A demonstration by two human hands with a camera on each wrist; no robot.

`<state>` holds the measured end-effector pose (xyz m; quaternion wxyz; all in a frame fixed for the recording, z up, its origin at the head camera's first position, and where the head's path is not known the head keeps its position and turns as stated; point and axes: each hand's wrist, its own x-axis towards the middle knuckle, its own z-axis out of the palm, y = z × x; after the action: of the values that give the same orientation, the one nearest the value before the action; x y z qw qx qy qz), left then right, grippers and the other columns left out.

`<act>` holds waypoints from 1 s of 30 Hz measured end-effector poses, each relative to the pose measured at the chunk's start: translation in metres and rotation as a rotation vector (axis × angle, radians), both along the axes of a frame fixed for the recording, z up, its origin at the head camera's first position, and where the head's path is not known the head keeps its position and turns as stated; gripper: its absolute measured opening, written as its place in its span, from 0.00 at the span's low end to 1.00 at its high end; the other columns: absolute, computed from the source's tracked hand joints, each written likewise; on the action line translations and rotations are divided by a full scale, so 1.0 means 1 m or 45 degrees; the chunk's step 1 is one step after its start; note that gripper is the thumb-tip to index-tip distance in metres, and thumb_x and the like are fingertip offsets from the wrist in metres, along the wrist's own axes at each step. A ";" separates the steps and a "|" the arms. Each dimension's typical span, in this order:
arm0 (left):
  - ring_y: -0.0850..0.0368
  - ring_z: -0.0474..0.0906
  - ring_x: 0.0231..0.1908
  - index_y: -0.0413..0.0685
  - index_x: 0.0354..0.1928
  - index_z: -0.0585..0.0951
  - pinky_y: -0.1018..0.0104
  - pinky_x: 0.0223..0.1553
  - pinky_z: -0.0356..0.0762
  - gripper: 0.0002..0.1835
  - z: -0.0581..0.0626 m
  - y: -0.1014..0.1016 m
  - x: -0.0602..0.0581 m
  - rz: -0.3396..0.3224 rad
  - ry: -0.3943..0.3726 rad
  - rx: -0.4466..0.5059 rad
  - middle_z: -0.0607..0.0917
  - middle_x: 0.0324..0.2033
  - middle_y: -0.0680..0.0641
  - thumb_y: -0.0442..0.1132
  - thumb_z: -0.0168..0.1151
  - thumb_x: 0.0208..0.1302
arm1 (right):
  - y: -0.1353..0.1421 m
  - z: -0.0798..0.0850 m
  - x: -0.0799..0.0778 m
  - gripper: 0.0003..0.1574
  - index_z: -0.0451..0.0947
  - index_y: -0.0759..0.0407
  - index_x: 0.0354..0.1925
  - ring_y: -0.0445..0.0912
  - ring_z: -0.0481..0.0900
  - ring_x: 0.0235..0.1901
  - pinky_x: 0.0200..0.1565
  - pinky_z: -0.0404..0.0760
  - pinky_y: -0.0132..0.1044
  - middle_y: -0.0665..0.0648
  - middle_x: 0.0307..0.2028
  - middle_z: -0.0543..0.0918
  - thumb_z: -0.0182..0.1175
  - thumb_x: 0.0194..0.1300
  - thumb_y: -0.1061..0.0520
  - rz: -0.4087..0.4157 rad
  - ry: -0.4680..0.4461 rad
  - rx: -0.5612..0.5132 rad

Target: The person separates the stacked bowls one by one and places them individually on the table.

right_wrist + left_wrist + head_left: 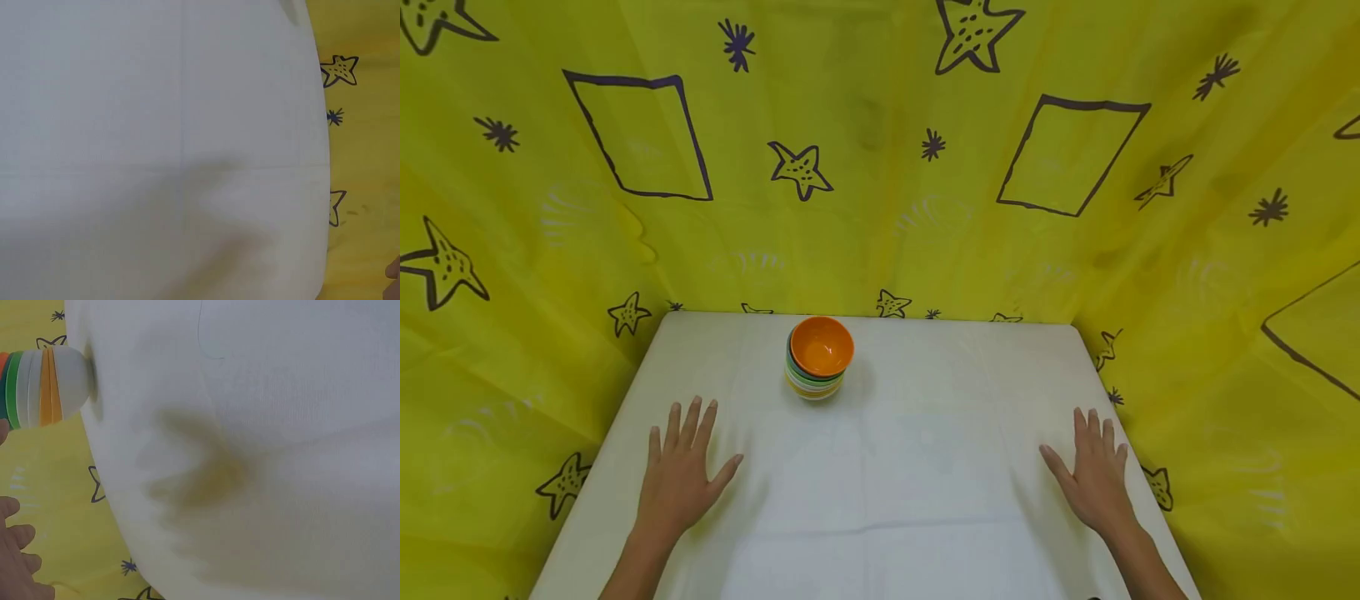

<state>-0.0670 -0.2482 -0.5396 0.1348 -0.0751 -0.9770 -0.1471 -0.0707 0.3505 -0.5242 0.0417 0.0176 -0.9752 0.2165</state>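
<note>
A stack of bowls (822, 348) stands toward the back of the white table, left of its middle. Orange is the top bowl, with green, white and yellow rims below; the left wrist view shows the same stack of bowls (47, 387) from the side. My left hand (679, 479) hovers palm down over the table's left part, fingers spread, nearer the front than the bowls. Over the right part, my right hand (1097, 479) is held the same way with straight fingers. Neither hand holds anything. Only fingertips of the right hand (392, 284) show in its wrist view.
The table (940, 450) has a white cloth with fold creases. A yellow curtain (865, 225) printed with dark stars and frames hangs close along its back and both sides. Shadows of both hands fall on the cloth.
</note>
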 end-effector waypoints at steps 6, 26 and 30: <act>0.27 0.51 0.77 0.38 0.81 0.59 0.25 0.74 0.49 0.52 -0.004 0.002 -0.002 -0.013 0.043 0.013 0.62 0.77 0.29 0.56 0.71 0.63 | -0.005 -0.006 -0.009 0.62 0.37 0.76 0.81 0.78 0.33 0.77 0.72 0.28 0.76 0.85 0.77 0.40 0.59 0.78 0.39 0.022 0.011 -0.072; 0.28 0.54 0.76 0.31 0.80 0.56 0.29 0.73 0.56 0.54 -0.010 0.032 -0.022 -0.032 -0.092 0.336 0.63 0.76 0.27 0.46 0.78 0.61 | -0.068 -0.004 -0.057 0.71 0.35 0.70 0.83 0.69 0.38 0.80 0.76 0.45 0.72 0.73 0.82 0.42 0.67 0.69 0.35 0.119 -0.057 -0.211; 0.31 0.51 0.78 0.34 0.81 0.54 0.31 0.75 0.53 0.55 -0.019 0.042 -0.034 0.004 -0.188 0.423 0.59 0.79 0.30 0.48 0.77 0.63 | -0.086 -0.001 -0.069 0.73 0.37 0.68 0.83 0.67 0.40 0.81 0.76 0.47 0.71 0.72 0.82 0.43 0.68 0.67 0.33 0.161 -0.061 -0.218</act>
<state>-0.1010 -0.2066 -0.5586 0.0734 -0.0393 -0.9466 -0.3113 -0.1396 0.2646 -0.5251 0.0058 0.0702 -0.9508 0.3016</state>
